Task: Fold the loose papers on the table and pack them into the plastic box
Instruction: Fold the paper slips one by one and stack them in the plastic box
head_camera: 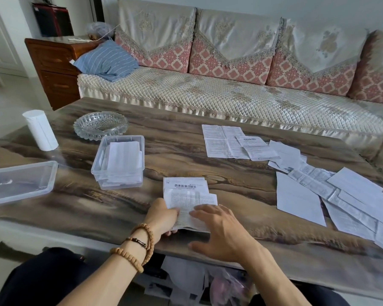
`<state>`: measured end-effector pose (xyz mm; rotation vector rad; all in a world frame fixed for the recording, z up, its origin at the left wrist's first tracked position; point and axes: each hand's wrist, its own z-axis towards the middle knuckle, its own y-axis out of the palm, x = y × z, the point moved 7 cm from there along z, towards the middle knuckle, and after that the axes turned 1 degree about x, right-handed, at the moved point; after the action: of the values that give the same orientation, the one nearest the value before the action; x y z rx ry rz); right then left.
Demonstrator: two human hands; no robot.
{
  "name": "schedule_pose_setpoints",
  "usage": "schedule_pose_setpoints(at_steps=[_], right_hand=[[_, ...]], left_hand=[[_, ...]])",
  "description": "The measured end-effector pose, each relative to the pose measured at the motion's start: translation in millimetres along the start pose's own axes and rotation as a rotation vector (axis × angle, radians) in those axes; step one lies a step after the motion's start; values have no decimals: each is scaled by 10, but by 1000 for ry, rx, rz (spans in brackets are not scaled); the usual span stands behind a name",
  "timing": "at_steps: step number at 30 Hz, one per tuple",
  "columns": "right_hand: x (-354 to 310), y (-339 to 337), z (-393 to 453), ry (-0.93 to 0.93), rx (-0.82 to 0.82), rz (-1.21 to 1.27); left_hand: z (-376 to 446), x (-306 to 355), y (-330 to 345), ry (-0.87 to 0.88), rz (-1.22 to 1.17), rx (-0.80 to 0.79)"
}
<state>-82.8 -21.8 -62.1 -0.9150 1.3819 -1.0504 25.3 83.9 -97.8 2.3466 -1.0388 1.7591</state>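
Note:
A printed leaflet (187, 196), partly folded, lies on the table near the front edge. My left hand (163, 217) grips its near left corner, thumb on top and fingers underneath. My right hand (219, 228) lies flat with straight fingers, the fingertips pressing the leaflet's near edge. The clear plastic box (102, 160) stands to the left beyond the leaflet and holds several folded papers (124, 157). Loose papers (332, 191) lie spread over the right side of the table, and more unfolded sheets (228, 141) lie further back.
The box's clear lid (20, 180) lies at the left edge. A glass ashtray (101, 124) and a white cylinder (40, 130) stand at the back left. A sofa (208, 93) runs behind the table. Bags sit on a shelf under the table (208, 281).

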Motion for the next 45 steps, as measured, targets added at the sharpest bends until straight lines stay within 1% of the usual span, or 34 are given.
schedule_pose_setpoints(at_steps=[1,3,4,5,6,7,8,9,10,11,12,13,15,18,20,23,26,28,31,33,35,39,41,43,45], right_hand=[[5,56,3,-17,3,-52],[19,99,9,-45,85,-86],[16,121,9,-59,105,-97],[16,134,11,-71,124,-122],[-1,123,16,-79,149,-155],[-28,103,20,-83,169,-193],[-64,90,23,-88,183,-218],[-84,83,36,-94,199,-244],[-97,73,48,-92,193,-260],[-104,55,57,-83,185,-271],[-98,37,58,-76,187,-273],[-80,35,48,-67,186,-272],[-76,35,16,-49,168,-282],[-74,59,-1,-95,120,-285],[11,68,-31,-70,52,-164],[104,85,-54,-63,46,-9],[166,88,-62,-50,114,199],[266,-31,-63,94,189,319],[484,-109,10,350,194,387],[555,-103,164,434,187,379],[572,-93,330,495,215,364],[606,-53,532,603,261,198],[642,-38,618,609,255,113],[670,-28,682,591,256,64],[674,-30,733,568,253,20]], left_hand=[[-26,20,-7,-1,28,-10],[-66,38,-44,-4,101,-39],[-75,46,-100,13,188,-35],[-84,71,-187,61,350,8],[-95,106,-297,134,553,91],[-124,157,-399,232,685,183],[-157,197,-460,347,696,218],[-197,231,-468,460,632,156],[-246,241,-435,536,575,26],[-327,243,-365,570,583,-123],[-376,197,-279,576,672,-237],[-401,148,-199,595,781,-293],[-384,75,-103,672,913,-262],[-372,50,-69,761,926,-164],[-392,29,-83,778,911,-157],[-439,19,-78,817,884,-178],[-390,44,-118,795,810,-154],[-362,116,-198,776,736,-71],[-268,222,-286,638,685,77],[-142,252,-298,542,673,163],[-29,279,-301,429,665,233],[230,318,-258,283,753,267],[381,286,-274,219,712,255],[456,250,-320,201,653,276],[459,271,-344,239,676,335]])
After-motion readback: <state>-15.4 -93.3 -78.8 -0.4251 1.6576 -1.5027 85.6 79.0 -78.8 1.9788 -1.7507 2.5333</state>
